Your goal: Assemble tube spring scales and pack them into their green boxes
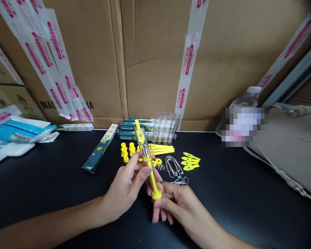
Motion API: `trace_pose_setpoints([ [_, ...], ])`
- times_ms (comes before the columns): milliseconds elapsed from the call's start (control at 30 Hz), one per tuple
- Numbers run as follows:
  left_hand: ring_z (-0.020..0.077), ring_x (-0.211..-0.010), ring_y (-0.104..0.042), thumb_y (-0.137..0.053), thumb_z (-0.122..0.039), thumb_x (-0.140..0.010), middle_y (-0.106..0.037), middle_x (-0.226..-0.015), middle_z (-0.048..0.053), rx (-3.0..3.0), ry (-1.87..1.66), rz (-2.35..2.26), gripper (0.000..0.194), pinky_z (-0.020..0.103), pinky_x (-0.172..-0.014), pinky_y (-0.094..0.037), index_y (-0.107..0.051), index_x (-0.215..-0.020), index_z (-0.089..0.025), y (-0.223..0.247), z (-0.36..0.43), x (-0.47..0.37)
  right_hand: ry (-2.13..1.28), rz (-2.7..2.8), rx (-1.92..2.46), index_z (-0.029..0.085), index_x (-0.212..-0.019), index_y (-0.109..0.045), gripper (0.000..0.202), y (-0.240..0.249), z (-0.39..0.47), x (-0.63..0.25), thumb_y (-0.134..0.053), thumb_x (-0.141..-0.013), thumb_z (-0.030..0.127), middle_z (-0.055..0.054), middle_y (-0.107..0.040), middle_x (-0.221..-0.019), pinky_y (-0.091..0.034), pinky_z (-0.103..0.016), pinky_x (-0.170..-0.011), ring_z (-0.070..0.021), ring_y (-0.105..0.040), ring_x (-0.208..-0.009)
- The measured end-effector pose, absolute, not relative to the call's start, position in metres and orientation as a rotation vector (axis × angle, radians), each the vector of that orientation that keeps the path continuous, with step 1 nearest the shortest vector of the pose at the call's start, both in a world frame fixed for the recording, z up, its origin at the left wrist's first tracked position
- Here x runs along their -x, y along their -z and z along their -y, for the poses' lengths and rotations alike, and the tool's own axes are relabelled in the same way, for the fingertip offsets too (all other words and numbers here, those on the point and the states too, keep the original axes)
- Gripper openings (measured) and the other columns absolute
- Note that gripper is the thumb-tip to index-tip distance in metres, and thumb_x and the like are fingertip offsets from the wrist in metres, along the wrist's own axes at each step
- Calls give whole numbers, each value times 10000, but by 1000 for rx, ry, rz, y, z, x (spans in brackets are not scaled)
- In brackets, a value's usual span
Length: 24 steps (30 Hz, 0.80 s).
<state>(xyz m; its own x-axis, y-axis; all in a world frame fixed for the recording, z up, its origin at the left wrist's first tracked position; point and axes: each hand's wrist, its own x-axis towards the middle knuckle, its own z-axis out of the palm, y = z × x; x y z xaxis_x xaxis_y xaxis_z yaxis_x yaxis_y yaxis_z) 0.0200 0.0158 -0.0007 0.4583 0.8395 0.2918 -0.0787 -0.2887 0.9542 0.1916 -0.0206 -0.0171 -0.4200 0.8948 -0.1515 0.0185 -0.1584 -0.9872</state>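
A clear-tubed spring scale (152, 178) with yellow inner parts stands tilted between my hands, its narrow yellow tip sticking out at the top. My left hand (128, 186) is closed around the middle of the tube, thumb in front. With thumb and fingers, my right hand (177, 202) grips the yellow cap (156, 195) at the lower end. Behind the scale lie several yellow collars (123, 150), long yellow rods (164, 149) and bent metal hooks (173, 166). Several small yellow toothed pieces (190, 162) lie to the right. Some small parts are hidden behind the tube and my fingers.
Several clear tubes (166, 128) stand upright by stacked green boxes (136, 134). Another green-and-white box (101, 148) lies slanted at left. Blue-white packets (23, 129) are far left; a bottle (248, 98) and a grey bag (290, 138) are at right. Cardboard (150, 69) walls the back.
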Motion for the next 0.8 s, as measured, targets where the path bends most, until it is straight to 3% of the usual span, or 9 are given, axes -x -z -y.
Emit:
trace_pose_setpoints([
  [233, 121, -701, -677, -480, -414, -1010, -701, -864, 30, -1562, -1112, -652, 291, 190, -592, -547, -458, -1200, -195, 3, -14, -19, -1585, 1501, 1091, 148, -858, -654, 259, 16, 19, -192, -673, -853, 406, -47, -709, -738, -453, -225, -525, -118, -555, -558],
  [467, 135, -722, -692, -500, -415, -1001, -683, -850, 12, -1521, -1123, -686, 287, 227, -647, -564, -451, -1194, -209, 1, -11, -19, -1474, 1627, 1136, 140, -872, -729, 379, 10, 22, -192, -654, -869, 511, -56, -724, -757, -412, -238, -582, -128, -530, -626],
  [800, 155, -689, -688, -492, -430, -998, -679, -832, 22, -1448, -1086, -728, 289, 217, -552, -546, -462, -1165, -196, -1, -16, -22, -1630, 1508, 1076, 125, -924, -719, 356, 8, 18, -192, -634, -882, 469, -96, -778, -857, -359, -209, -490, -100, -478, -556],
])
